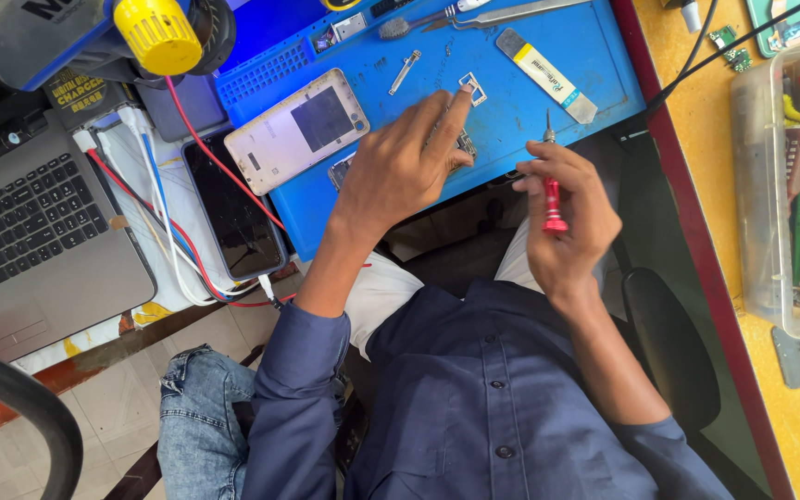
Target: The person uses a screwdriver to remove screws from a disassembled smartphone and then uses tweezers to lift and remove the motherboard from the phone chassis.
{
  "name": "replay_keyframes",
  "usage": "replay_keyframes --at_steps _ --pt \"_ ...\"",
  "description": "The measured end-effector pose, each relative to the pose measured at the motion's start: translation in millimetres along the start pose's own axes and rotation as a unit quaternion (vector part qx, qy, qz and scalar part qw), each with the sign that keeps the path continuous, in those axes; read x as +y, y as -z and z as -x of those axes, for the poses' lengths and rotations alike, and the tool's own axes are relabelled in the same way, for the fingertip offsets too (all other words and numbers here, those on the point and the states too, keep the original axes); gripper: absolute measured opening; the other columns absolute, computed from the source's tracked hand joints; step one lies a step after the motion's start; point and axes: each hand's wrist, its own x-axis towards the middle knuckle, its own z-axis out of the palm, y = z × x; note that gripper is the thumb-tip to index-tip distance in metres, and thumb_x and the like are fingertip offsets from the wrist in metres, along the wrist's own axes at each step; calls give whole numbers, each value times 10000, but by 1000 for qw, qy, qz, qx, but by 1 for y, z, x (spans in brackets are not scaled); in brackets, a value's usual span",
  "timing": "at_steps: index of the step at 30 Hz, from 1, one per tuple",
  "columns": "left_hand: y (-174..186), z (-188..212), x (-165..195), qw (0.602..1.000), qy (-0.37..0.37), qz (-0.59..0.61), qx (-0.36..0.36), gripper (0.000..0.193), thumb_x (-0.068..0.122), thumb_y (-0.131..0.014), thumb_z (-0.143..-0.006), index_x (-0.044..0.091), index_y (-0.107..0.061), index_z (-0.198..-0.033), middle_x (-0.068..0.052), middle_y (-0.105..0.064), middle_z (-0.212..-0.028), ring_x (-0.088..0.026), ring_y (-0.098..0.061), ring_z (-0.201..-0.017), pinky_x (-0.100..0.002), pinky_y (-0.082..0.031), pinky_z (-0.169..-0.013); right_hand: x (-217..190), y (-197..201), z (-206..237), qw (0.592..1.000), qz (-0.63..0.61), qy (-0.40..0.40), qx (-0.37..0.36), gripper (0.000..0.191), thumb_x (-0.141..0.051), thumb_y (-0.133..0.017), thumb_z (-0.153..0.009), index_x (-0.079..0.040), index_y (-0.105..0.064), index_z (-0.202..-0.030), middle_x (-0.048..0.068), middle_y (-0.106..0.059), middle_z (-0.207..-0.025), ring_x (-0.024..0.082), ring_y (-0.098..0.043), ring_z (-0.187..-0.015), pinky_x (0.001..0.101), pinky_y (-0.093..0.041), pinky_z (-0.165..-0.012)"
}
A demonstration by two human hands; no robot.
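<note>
Two hands are at work in the middle of the frame, and I see them from above. Nearest to me, my right hand (568, 218) is curled shut around a small red screwdriver (552, 190). Its thin metal tip points up, toward the top of the frame.

A little to the left, my left hand (400, 167) lies flat on the near edge of the blue mat (594, 56). Its fingers are pressed close together, and the pointing finger is stretched out. That fingertip touches a small metal frame (472, 88) on the mat. A small phone part (465, 145) peeks out from under the fingers, but I cannot tell what it is.

Left of that hand lies a pink phone back cover (296, 130), and below it a black phone (233, 208). A laptop (30, 231) sits at the left edge.

Farther up the mat lie a flat prying tool (546, 74) and tweezers (502, 13).
</note>
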Motion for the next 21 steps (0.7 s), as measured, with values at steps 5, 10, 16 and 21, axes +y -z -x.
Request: replay_keyframes --at_steps 5,10,16,21 --pt "-3 6 0 1000 23 -18 -7 626 337 -834 -943 -90 -569 -1317 -231 -687 -1120 -307 -743 -950 -350 -620 -757 5 13 -7 981 -172 -86 10 186 3 -600 -1172 18 -456 -1289 278 -686 -1237 247 -761 -983 318 -654 -808" --pt "-5 6 2 999 12 -39 8 540 321 -835 -927 -96 -620 -1195 -249 -702 -1072 -336 -750 -985 -356 -625 -786 12 15 -34 988 -139 -70 -14 288 -66 -628 -1178 -9 -371 -1295 289 -701 -1161 301 -745 -1053 367 -614 -932" --pt "-4 5 5 999 7 -48 4 494 306 -834 -929 -97 -637 -1135 -234 -703 -1048 -345 -749 -1004 -376 -630 -815 13 3 -54 972 -210 -104 -29 330 -117 -617 -1173 -37 -353 -1353 208 -714 -1059 244 -735 -987 352 -624 -951" --pt "-2 4 7 999 9 -37 1 497 326 -831 -931 -90 -639 -1125 -224 -697 -1049 -350 -743 -1018 -386 -630 -830 0 1 -49 980 -24 -165 -107 161 -6 -577 -1117 13 -529 -1269 143 -680 -956 217 -666 -840 331 -545 -786"
